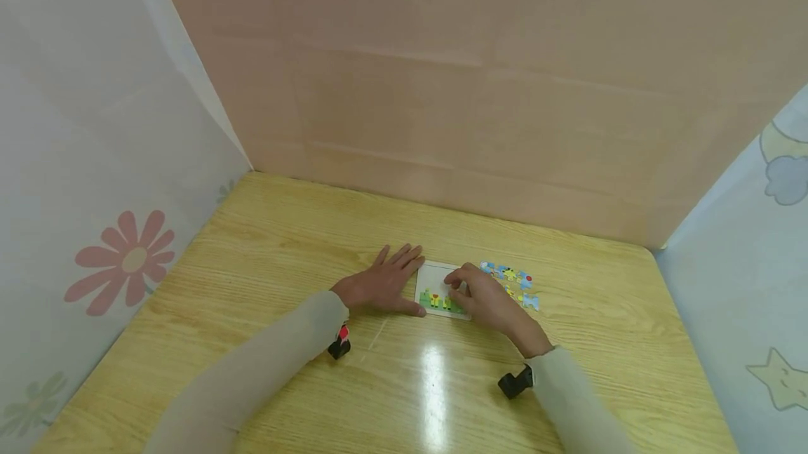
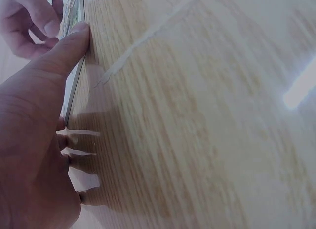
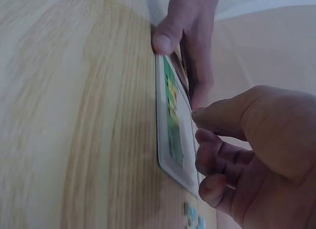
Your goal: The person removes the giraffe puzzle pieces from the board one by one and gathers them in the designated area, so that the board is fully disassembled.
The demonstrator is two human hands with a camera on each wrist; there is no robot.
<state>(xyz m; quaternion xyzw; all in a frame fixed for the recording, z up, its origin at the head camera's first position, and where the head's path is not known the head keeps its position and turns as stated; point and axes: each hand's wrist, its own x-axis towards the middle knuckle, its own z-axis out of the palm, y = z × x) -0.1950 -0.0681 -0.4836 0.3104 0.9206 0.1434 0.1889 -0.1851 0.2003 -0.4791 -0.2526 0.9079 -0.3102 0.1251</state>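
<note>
A small white-framed puzzle board [image 1: 433, 273] lies on the table, with a row of green and yellow puzzle pieces [image 1: 434, 301] along its near edge. The left hand [image 1: 381, 290] rests at the board's left side, fingers spread, its thumb touching the near left corner. Over the right part of the board is the right hand [image 1: 487, 301], fingers bent. In the right wrist view a gap shows between its thumb [image 3: 217, 115] and index finger, and no piece is visible there. Loose blue and yellow puzzle pieces [image 1: 508, 274] lie right of the board, partly hidden by the right hand.
The wooden table [image 1: 303, 229] ends at a brown backdrop [image 1: 391, 103] behind. Pale patterned sheets [image 1: 132, 131] stand at the left and right. Each wrist carries a small black camera [image 1: 516, 382]. A bright reflection lies on the near tabletop.
</note>
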